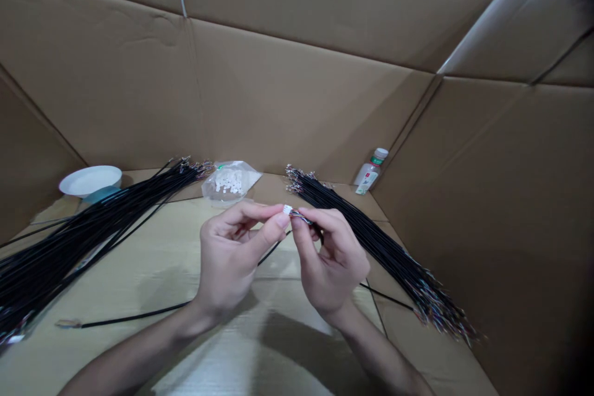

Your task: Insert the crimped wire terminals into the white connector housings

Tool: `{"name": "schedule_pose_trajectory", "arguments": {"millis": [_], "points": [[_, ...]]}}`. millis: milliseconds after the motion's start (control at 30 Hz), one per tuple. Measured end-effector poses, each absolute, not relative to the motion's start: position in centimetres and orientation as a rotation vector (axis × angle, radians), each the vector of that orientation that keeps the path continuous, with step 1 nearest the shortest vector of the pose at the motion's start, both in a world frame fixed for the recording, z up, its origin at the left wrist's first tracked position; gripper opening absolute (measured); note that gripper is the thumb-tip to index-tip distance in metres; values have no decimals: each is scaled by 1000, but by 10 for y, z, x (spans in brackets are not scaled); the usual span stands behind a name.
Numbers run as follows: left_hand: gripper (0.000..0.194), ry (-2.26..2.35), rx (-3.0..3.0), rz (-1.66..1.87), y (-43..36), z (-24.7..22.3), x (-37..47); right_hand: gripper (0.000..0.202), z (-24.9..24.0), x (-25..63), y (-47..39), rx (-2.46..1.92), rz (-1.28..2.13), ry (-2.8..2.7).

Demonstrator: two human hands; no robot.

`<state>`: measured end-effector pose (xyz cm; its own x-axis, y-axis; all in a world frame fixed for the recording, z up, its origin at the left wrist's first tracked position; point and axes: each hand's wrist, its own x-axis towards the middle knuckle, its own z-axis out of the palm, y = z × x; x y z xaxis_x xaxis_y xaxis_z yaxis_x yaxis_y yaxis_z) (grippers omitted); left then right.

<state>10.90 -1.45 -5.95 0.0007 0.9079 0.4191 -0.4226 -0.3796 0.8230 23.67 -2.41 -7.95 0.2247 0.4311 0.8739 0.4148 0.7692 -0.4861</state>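
Between the thumb and forefinger of my left hand (236, 250) is a small white connector housing (288, 209). My right hand (331, 253) pinches the thin coloured wires (301, 216) at the end of a black cable, right beside the housing. The wires meet the housing; how deep they sit in it is too small to tell. A black cable (134, 314) runs behind both wrists, its loose end with bare coloured wires lying at the left. Part of the cable is hidden behind my hands.
A thick bundle of black cables (111, 223) lies at the left, another bundle (366, 229) at the right. A clear bag of white connectors (229, 182) sits at the back. A white bowl (90, 179) stands back left, a bottle (371, 171) back right. Cardboard walls (297, 99) enclose the table.
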Motion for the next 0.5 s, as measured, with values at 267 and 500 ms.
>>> {"name": "schedule_pose_trajectory", "arguments": {"millis": [267,500], "points": [[10,592,1323,1536,-14,-56,99,33,-75,252,-19,-651,-357,-1597],[10,601,1383,1410,-15,-45,87,51,-80,272,-28,-625,-473,-1782]]}}
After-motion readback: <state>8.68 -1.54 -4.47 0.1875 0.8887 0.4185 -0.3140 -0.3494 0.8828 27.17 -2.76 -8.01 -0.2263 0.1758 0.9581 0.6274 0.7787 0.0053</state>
